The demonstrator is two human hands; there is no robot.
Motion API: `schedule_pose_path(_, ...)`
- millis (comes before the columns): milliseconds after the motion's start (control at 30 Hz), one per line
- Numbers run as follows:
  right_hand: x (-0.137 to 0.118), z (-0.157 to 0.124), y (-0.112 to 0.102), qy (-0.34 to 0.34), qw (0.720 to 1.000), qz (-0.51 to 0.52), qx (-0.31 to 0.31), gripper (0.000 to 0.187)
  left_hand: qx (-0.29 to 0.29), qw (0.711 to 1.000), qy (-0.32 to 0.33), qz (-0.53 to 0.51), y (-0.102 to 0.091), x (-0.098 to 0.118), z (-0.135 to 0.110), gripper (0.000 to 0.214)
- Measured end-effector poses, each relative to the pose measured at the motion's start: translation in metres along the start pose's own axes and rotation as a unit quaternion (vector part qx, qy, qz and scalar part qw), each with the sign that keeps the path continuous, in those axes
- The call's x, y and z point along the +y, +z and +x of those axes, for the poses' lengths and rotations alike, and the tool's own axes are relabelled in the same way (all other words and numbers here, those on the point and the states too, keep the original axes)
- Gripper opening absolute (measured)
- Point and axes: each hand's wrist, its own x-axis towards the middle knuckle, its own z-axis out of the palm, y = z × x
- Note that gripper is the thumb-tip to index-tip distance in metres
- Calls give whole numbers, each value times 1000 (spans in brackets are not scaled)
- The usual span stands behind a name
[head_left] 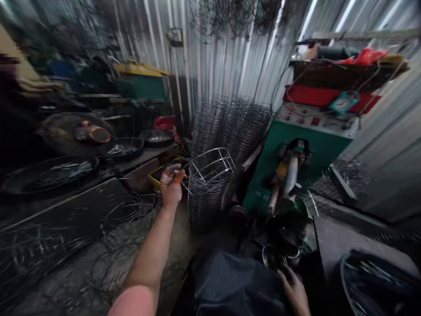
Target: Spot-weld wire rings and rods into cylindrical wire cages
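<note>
My left hand (pixel 171 186) is stretched forward with its fingers curled in a pinch and an orange cover on one finger. It appears to grip the near edge of a bright round wire frame (pixel 213 166). That frame is tilted in front of a tall stack of similar wire frames (pixel 205 127). Low on the right, my right hand (pixel 293 287) reaches beside a small round metal-rimmed thing (pixel 274 256) at the base of the green machine (pixel 263 175). Its fingertips are dark and blurred, so their grip is unclear.
Loose wire rings (pixel 121 213) cover the floor at left. Round pans (pixel 158 138) and a fan (pixel 79 131) stand on the left bench. A dark tub (pixel 371 281) sits at lower right. Part of another person shows at the far left edge.
</note>
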Motion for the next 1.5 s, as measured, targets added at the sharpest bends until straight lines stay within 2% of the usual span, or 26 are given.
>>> schedule_pose_path(67, -38, -12, 1, -30, 996, 64, 55, 69, -34, 992, -121, -22, -5, -3, -27, 30)
schedule_pose_path(167, -90, -33, -5, -101, 982, 150, 45, 62, -92, 948, -302, -43, -7, -17, -71, 31)
schedule_pose_path(200, -105, -42, -8, -142, 974, 178, 2, 57, -112, 926, -357, -48, -6, -24, -86, 32)
schedule_pose_path(267, -126, -64, -15, -185, 946, 236, -127, 52, -141, 888, -435, -57, -2, -41, -113, 32)
schedule_pose_path(333, -138, -86, -18, -158, 917, 274, -243, 49, -160, 857, -487, -50, 3, -56, -133, 31)
schedule_pose_path(367, -141, -96, -18, -127, 910, 286, -272, 46, -169, 843, -509, -34, 5, -62, -139, 30)
schedule_pose_path(400, -142, -105, -16, -95, 910, 295, -277, 43, -179, 830, -528, -6, 7, -66, -144, 30)
schedule_pose_path(467, -142, -114, -12, -51, 922, 308, -230, 37, -181, 820, -537, 77, 9, -67, -150, 34)
schedule_pose_path(567, -136, -111, -5, -39, 940, 308, -139, 39, -150, 857, -449, 202, 11, -57, -165, 38)
schedule_pose_path(633, -132, -105, 3, -41, 946, 303, -111, 42, -187, 866, -406, 224, 14, -46, -185, 39)
schedule_pose_path(767, -121, -97, 32, -47, 950, 299, -73, 48, -315, 806, -461, 196, 23, -24, -239, 45)
schedule_pose_path(833, -112, -97, 39, -66, 965, 241, -75, 47, -327, 788, -489, 183, 28, -21, -258, 50)
schedule_pose_path(867, -106, -98, 36, -93, 976, 182, -75, 44, -322, 784, -499, 182, 29, -21, -263, 52)
schedule_pose_path(933, -96, -96, 12, -162, 986, 18, -42, 37, -303, 784, -507, 190, 29, -24, -268, 53)
schedule_pose_path(1000, -86, -88, -32, -187, 968, -156, 52, 34, -281, 792, -503, 199, 28, -28, -267, 51)
schedule_pose_path(1033, -82, -81, -59, -159, 954, -228, 109, 34, -273, 798, -499, 200, 28, -30, -266, 50)
schedule_pose_path(1100, -73, -64, -112, -42, 907, -370, 196, 35, -269, 805, -492, 194, 28, -31, -266, 48)
schedule_pose_path(1167, -66, -48, -152, 85, 859, -469, 185, 35, -273, 804, -493, 189, 30, -31, -268, 45)
schedule_pose_path(1200, -62, -41, -166, 126, 844, -493, 167, 32, -275, 803, -495, 188, 31, -31, -270, 44)
schedule_pose_path(1267, -58, -32, -181, 164, 835, -508, 136, 28, -273, 799, -501, 190, 32, -31, -272, 43)
schedule_pose_path(1367, -60, -30, -188, 173, 829, -518, 123, 29, -260, 800, -502, 201, 30, -33, -271, 44)
schedule_pose_path(1433, -71, -34, -197, 174, 821, -528, 130, 30, -253, 802, -499, 207, 27, -36, -268, 45)
schedule_pose_path(1500, -90, -43, -215, 173, 811, -539, 149, 31, -251, 801, -502, 211, 26, -37, -265, 44)
